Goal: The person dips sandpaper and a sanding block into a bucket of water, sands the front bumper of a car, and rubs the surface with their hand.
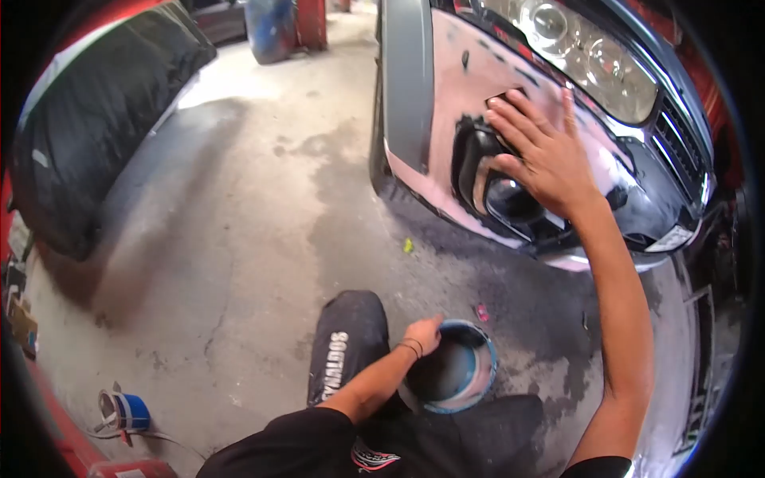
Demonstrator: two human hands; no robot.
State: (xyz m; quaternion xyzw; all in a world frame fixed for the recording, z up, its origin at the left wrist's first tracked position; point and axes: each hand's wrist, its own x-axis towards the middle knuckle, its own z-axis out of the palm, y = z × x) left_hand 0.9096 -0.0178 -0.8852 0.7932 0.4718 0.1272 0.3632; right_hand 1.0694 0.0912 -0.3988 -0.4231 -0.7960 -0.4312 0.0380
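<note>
My right hand (546, 155) lies with outstretched fingers against the car's front bumper (454, 68). A dark piece that looks like sandpaper (507, 97) shows at its fingertips, pressed against the surface. Pinkish-grey patches and dark marks cover the bumper. Just below the fingers is the round fog lamp opening (510, 195) with its black surround. My left hand (424, 336) grips the rim of a blue-edged bucket (484, 362), which stands on the floor between my legs. Dark liquid appears to fill its lower part; the fingertips are partly hidden.
The headlight (590, 52) sits above my right hand, beside the grille (681, 147). A black-covered panel (111, 119) leans at the left. On the stained concrete floor (263, 215) stands a small blue can (127, 410). A blue drum (269, 32) is at the back.
</note>
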